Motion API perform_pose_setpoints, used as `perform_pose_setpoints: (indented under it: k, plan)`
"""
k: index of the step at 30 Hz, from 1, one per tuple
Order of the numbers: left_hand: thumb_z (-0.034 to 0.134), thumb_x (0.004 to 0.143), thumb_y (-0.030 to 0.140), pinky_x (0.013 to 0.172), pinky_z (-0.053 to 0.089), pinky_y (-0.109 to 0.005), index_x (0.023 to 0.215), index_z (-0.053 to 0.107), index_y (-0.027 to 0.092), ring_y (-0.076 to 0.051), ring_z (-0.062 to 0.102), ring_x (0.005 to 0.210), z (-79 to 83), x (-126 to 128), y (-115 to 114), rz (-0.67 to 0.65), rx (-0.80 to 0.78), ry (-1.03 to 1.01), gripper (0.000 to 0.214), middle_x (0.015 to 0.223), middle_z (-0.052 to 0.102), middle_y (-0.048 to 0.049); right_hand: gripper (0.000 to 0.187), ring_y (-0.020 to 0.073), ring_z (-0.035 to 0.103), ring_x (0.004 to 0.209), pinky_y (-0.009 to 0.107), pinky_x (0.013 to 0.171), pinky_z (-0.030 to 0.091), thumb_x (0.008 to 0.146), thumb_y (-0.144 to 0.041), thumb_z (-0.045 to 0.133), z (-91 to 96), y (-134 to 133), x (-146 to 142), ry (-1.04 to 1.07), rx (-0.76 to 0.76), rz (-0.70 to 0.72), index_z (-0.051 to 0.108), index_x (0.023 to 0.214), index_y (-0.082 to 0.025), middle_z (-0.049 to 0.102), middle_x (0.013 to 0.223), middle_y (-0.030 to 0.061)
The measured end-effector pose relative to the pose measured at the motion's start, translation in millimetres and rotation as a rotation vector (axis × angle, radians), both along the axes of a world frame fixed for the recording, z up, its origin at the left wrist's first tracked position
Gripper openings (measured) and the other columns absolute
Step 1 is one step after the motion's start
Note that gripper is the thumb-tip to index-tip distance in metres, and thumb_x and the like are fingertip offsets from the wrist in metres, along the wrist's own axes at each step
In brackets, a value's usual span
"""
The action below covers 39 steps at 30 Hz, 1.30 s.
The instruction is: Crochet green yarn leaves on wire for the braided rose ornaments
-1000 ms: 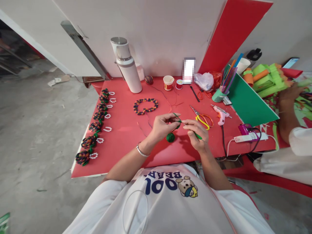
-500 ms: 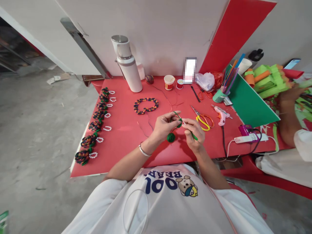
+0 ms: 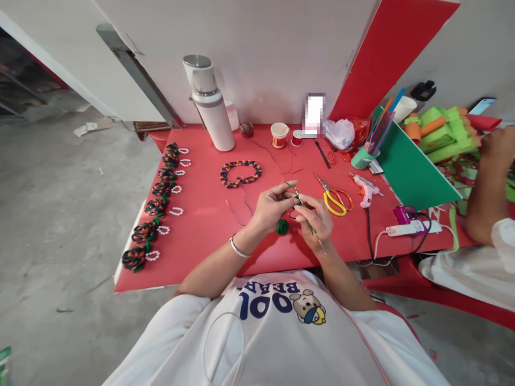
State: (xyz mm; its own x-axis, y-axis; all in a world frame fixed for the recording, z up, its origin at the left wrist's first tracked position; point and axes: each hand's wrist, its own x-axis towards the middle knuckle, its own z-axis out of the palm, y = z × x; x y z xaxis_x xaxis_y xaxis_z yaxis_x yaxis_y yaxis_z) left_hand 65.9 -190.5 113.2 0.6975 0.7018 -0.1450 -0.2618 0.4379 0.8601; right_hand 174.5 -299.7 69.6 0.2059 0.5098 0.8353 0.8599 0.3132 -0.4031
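Over the red table point(image 3: 193, 252), my left hand point(image 3: 270, 208) pinches a small piece of green yarn work point(image 3: 296, 202), with a strand running over its forefinger. My right hand point(image 3: 317, 219) grips a crochet hook point(image 3: 315, 231), whose tip meets the green yarn between both hands. Much of the piece is hidden by fingers. Just below the hands lies a green yarn ball point(image 3: 282, 227). To the left, a braided multicoloured yarn ring point(image 3: 224, 177) rests flat with loose tails. Yellow-and-orange handled scissors point(image 3: 336, 203) lie to the right of my right hand.
Yarn rosettes point(image 3: 145, 232) with beaded loops line the left edge. A white flask point(image 3: 215, 120), paper cup point(image 3: 279, 136), and thread spool point(image 3: 296, 138) stand at the back. Rightward are a pink glue gun point(image 3: 366, 192), power strip point(image 3: 406, 229), green board point(image 3: 418, 171) and another person's arm point(image 3: 488, 187).
My right hand has turned and moved slightly left, bringing the hook steeper with its handle end pointing down. My left hand stays nearly in place. The other person's arm has shifted right.
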Motion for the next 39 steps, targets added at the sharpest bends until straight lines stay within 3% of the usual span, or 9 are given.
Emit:
perform_pose_setpoints:
  k: [4,7,12,24,27,33,39]
  plan:
    - [0.090,0.055,0.017,0.050,0.039,-0.019,0.105,0.077,0.013,-0.008,0.060,0.058,6.7,-5,4,-0.154,-0.166,-0.006,0.052,0.074,0.071,-0.0012,0.028,0.0226,0.071,0.105,0.040,0.081,0.063,0.100,-0.031,0.060,-4.8,2,-3,-0.022,0.067,-0.030,0.069,0.126,-0.037,0.072,0.122,0.0072]
    - [0.090,0.054,0.015,0.047,0.038,-0.018,0.103,0.079,0.014,-0.008,0.059,0.056,8.4,-12,10,-0.228,-0.196,0.014,0.050,0.073,0.070,-0.0004,0.025,0.0223,0.072,0.102,0.041,0.082,0.062,0.099,-0.038,0.062,-1.2,0,5,-0.019,0.037,0.047,0.071,0.122,-0.039,0.074,0.117,0.0055]
    - [0.091,0.050,0.011,0.049,0.042,-0.018,0.099,0.080,0.013,-0.008,0.060,0.057,7.3,-17,19,-0.283,-0.167,0.040,0.050,0.067,0.068,0.0007,0.030,0.0217,0.071,0.099,0.044,0.090,0.059,0.097,-0.047,0.062,13.3,-7,25,0.034,-0.088,0.210,0.072,0.124,-0.038,0.079,0.112,0.0027]
    - [0.083,0.056,0.010,0.061,0.051,-0.025,0.101,0.080,0.011,-0.009,0.059,0.061,5.5,-19,29,-0.388,-0.027,0.075,0.046,0.072,0.063,0.0004,0.023,0.0234,0.073,0.095,0.048,0.089,0.058,0.096,-0.042,0.067,39.7,-23,39,0.073,-0.228,0.306,0.076,0.117,-0.037,0.082,0.107,0.0002]
    - [0.082,0.055,0.010,0.057,0.048,-0.022,0.099,0.081,0.012,-0.008,0.057,0.059,7.1,-19,30,-0.430,-0.019,0.076,0.043,0.071,0.061,0.0011,0.021,0.0240,0.074,0.093,0.048,0.089,0.057,0.096,-0.042,0.067,43.1,-24,41,0.126,-0.244,0.333,0.077,0.114,-0.035,0.083,0.105,0.0009]
    - [0.081,0.056,0.014,0.041,0.027,-0.017,0.100,0.082,0.012,-0.006,0.051,0.051,9.8,-20,32,-0.521,-0.005,0.113,0.043,0.069,0.062,-0.0007,0.019,0.0237,0.073,0.089,0.047,0.086,0.057,0.096,-0.040,0.066,48.7,-27,42,0.203,-0.250,0.387,0.079,0.108,-0.032,0.083,0.100,0.0025]
    - [0.086,0.061,0.019,0.038,0.022,-0.018,0.109,0.080,0.011,-0.004,0.043,0.047,10.3,-22,34,-0.588,-0.029,0.100,0.050,0.069,0.064,-0.0009,0.020,0.0237,0.072,0.089,0.046,0.085,0.055,0.097,-0.039,0.064,49.7,-27,42,0.254,-0.214,0.422,0.078,0.108,-0.031,0.082,0.098,0.0038]
